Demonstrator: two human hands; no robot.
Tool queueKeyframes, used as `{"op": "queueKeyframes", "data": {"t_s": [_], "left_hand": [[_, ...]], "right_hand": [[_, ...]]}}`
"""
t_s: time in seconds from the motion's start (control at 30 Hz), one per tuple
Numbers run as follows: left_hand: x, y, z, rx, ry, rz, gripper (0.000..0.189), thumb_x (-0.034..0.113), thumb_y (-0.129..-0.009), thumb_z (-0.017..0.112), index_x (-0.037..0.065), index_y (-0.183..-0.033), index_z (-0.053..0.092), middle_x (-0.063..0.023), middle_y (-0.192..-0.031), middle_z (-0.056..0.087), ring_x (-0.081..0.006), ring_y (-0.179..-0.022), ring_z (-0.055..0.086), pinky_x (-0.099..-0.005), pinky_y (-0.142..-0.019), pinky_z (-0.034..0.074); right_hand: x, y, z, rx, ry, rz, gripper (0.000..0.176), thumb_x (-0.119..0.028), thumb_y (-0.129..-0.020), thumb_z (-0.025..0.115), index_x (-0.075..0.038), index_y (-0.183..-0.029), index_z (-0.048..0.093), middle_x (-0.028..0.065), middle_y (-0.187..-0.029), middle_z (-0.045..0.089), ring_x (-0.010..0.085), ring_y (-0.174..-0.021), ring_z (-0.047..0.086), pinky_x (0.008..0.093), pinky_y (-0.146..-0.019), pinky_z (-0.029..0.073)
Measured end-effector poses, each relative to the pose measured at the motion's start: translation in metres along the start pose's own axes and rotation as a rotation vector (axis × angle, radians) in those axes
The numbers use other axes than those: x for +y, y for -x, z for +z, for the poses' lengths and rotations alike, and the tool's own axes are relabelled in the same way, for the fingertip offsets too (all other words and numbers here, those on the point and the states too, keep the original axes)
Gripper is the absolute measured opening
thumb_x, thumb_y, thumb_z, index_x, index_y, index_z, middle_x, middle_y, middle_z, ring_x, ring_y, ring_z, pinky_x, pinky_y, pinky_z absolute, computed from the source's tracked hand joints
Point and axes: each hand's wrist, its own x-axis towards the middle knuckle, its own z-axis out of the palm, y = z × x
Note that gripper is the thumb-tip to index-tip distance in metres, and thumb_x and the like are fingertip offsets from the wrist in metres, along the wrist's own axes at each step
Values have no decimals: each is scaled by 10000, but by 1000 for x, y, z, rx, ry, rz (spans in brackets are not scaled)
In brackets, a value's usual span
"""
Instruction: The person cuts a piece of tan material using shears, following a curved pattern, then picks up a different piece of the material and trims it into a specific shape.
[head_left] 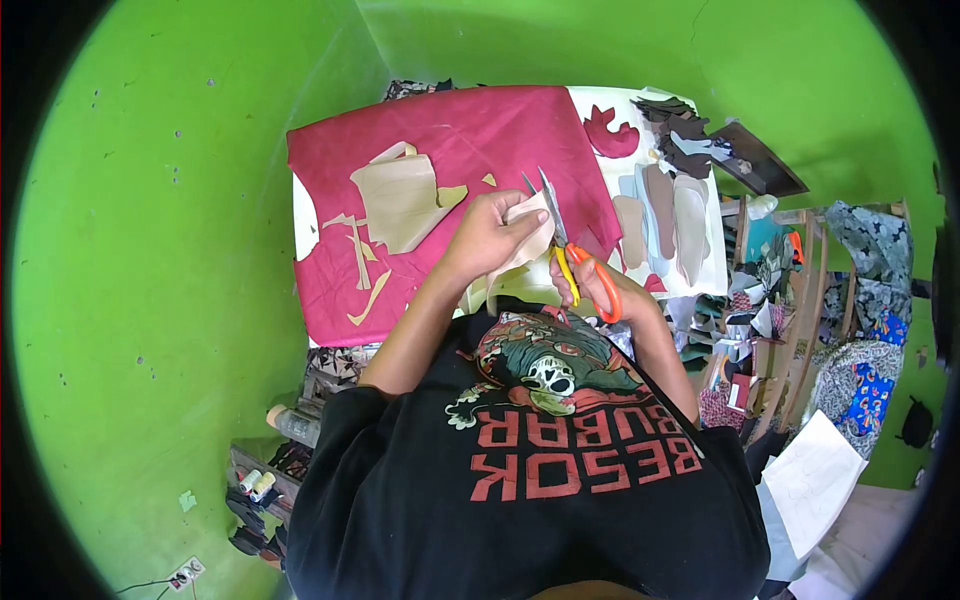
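Observation:
My left hand [492,235] pinches a cream-coloured piece of material [530,240] above the near edge of the red sheet. In my right hand [600,285] is a pair of scissors [570,255] with orange and yellow handles, my fingers through the loops. Its blades point away from me, parted, beside the right edge of the cream piece. The red sheet [500,120] covers much of the white table. On it lie a larger beige piece [395,205] and several narrow offcuts [372,298].
Sole-shaped pieces [688,225] lie on the table's right side, with a curved red piece [610,135] and dark scraps [670,120] behind them. A dark tray [765,165] juts past the right corner. Cluttered shelves [800,320] stand at the right, and green walls [180,200] surround the table.

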Motion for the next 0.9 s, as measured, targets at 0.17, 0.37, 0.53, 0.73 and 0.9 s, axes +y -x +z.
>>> {"op": "queueKeyframes", "data": {"t_s": [0.17, 0.37, 0.53, 0.73, 0.9], "left_hand": [[-5, -7, -5, -51, 38, -21, 117, 131, -970, 663, 18, -991, 680, -8, -855, 706, -63, -753, 636, -253, -671, 504], [3, -12, 3, -11, 134, -53, 176, 121, -941, 656, -27, -1017, 712, -19, -844, 719, -57, -703, 627, -257, -640, 504], [8, -14, 2, 0, 113, -85, 175, 138, -938, 665, -22, -975, 726, -12, -817, 718, -51, -681, 624, -258, -622, 500], [5, -12, -7, -40, 19, -33, 150, 119, -934, 674, -20, -946, 729, 1, -801, 710, -36, -662, 592, -251, -601, 480], [12, -6, -10, -73, 34, -46, 155, 140, -956, 686, -6, -945, 736, -14, -808, 725, -51, -686, 623, -249, -628, 493]], "right_hand": [[27, -4, -15, -49, -136, 44, 916, -900, -843, 323, -43, -1111, 504, 28, -861, 474, 146, -785, 507, 317, -751, 475], [19, -6, -19, -98, -375, -92, 940, -914, -795, 422, -46, -1141, 522, 35, -879, 491, 152, -810, 515, 325, -766, 463], [7, -6, -14, -32, -218, 26, 1033, -976, -736, 333, -32, -1120, 501, 52, -900, 483, 170, -800, 502, 338, -772, 468], [-1, 3, -19, -38, 133, -26, 849, -835, -915, 302, -34, -1104, 507, 40, -784, 490, 177, -687, 560, 343, -715, 489], [-6, 4, -15, -40, 95, 18, 845, -855, -896, 298, -39, -1007, 490, 34, -733, 474, 181, -658, 581, 340, -650, 509]]}}
